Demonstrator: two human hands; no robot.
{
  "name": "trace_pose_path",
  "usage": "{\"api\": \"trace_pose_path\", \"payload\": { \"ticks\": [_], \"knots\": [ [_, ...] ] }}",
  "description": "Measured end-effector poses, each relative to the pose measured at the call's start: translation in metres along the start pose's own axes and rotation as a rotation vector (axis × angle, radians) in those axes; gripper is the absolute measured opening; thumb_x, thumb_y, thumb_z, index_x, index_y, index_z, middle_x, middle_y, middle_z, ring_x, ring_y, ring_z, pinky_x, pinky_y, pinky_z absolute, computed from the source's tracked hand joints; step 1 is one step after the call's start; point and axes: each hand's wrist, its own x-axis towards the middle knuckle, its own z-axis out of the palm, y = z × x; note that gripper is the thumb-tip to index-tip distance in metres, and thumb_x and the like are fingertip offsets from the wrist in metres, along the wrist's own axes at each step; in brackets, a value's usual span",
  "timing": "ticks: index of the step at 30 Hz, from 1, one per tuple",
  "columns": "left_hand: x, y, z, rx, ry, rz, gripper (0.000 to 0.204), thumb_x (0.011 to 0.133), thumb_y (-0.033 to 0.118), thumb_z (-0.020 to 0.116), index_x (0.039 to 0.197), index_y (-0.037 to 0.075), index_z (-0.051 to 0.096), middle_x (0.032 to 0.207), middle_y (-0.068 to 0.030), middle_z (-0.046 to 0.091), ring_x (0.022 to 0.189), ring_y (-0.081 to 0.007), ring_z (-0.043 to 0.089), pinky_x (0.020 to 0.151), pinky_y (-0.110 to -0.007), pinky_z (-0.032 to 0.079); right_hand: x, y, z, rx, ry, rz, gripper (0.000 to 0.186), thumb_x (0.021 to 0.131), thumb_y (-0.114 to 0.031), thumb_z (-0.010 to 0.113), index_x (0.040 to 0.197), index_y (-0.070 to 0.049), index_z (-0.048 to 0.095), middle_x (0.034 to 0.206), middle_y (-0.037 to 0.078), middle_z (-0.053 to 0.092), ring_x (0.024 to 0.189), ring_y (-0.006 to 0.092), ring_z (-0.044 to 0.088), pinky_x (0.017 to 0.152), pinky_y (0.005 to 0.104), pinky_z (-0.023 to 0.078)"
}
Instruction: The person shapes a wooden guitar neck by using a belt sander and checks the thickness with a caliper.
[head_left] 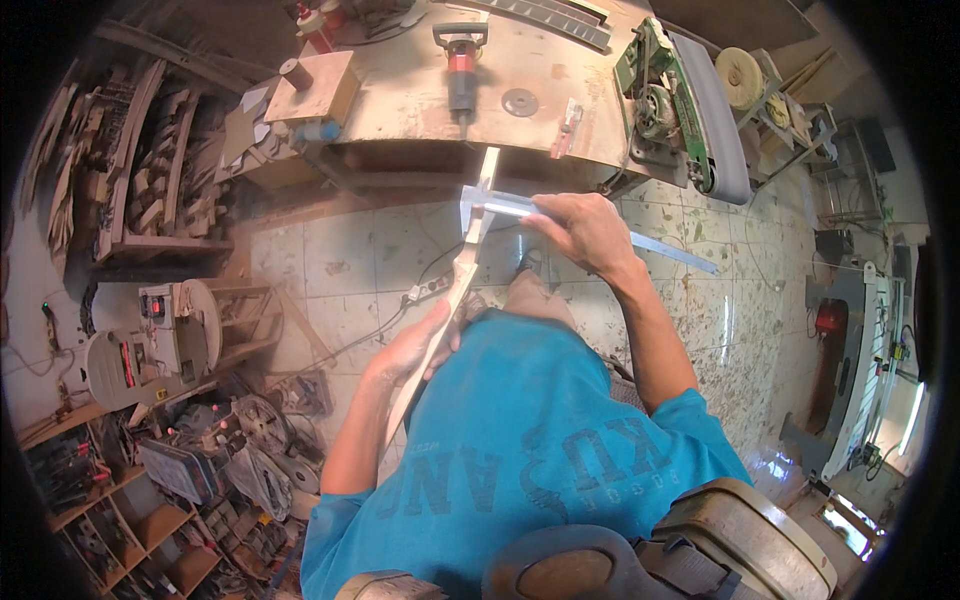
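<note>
A long, pale shaped wooden piece (462, 270) slants up from my lap toward the bench. My left hand (420, 350) is closed around its lower part. My right hand (590, 230) grips a silver caliper (660, 249), whose long bar sticks out to the right behind that hand. The caliper's jaws lie across the upper part of the wood; whether both touch it I cannot tell.
Ahead is a workbench (380, 100) with a red power tool (461, 70), a dark disc (519, 102) and a green belt sander (675, 110). Wood racks (140, 170) and cluttered shelves (140, 520) line the left. Cables (355, 342) cross the tiled floor.
</note>
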Motion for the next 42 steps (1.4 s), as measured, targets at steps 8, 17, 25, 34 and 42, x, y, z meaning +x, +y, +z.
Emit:
{"api": "trace_pose_path", "payload": {
  "ticks": [8,17,25,34,42],
  "knots": [
    [0.003,0.001,0.008,0.034,0.024,-0.033,0.080,0.094,0.078,0.029,0.079,0.005,0.057,0.051,0.0034,0.038,0.039,-0.0062,0.036,0.034,-0.022,0.034,-0.009,0.007,-0.004,0.000,-0.004,0.055,0.029,0.091,-0.036,0.067,0.094,-0.007,0.071,0.076,0.017,0.065,0.071,0.0393,0.062,0.062,0.0441,0.048],
    [0.005,0.002,0.019,0.033,0.028,-0.031,0.077,0.095,0.076,0.031,0.079,0.005,0.056,0.052,0.0036,0.038,0.040,-0.0059,0.037,0.033,-0.022,0.034,-0.018,0.014,-0.008,-0.006,-0.012,0.065,0.029,0.090,-0.036,0.067,0.094,-0.007,0.071,0.075,0.017,0.065,0.069,0.0388,0.061,0.059,0.0434,0.047],
    [0.007,0.009,0.027,-0.024,0.054,-0.093,0.062,0.100,0.064,0.039,0.089,0.006,0.058,0.060,0.0012,0.044,0.048,-0.0091,0.044,0.041,-0.024,0.038,-0.021,0.021,-0.008,-0.065,0.135,0.049,0.039,0.085,-0.047,0.071,0.092,-0.009,0.074,0.071,0.013,0.068,0.063,0.0336,0.066,0.057,0.0413,0.050],
    [0.014,0.012,0.035,0.441,0.442,0.262,0.035,0.099,0.037,0.059,0.108,0.004,0.054,0.069,-0.0134,0.064,0.060,-0.0282,0.065,0.054,-0.040,0.052,-0.023,0.028,-0.005,0.161,0.328,0.117,0.046,0.090,-0.032,0.071,0.130,-0.011,0.061,0.083,0.014,0.068,0.064,0.0306,0.065,0.061,0.0392,0.051],
    [0.011,0.031,0.058,1.088,0.741,0.260,0.029,0.097,0.031,0.055,0.110,0.005,0.052,0.066,-0.0234,0.064,0.065,-0.0461,0.063,0.060,-0.055,0.048,-0.038,-0.001,-0.002,0.042,0.192,0.035,0.047,0.091,-0.021,0.069,0.135,-0.010,0.057,0.082,0.012,0.061,0.064,0.0316,0.062,0.058,0.0412,0.050]
  ]
}}
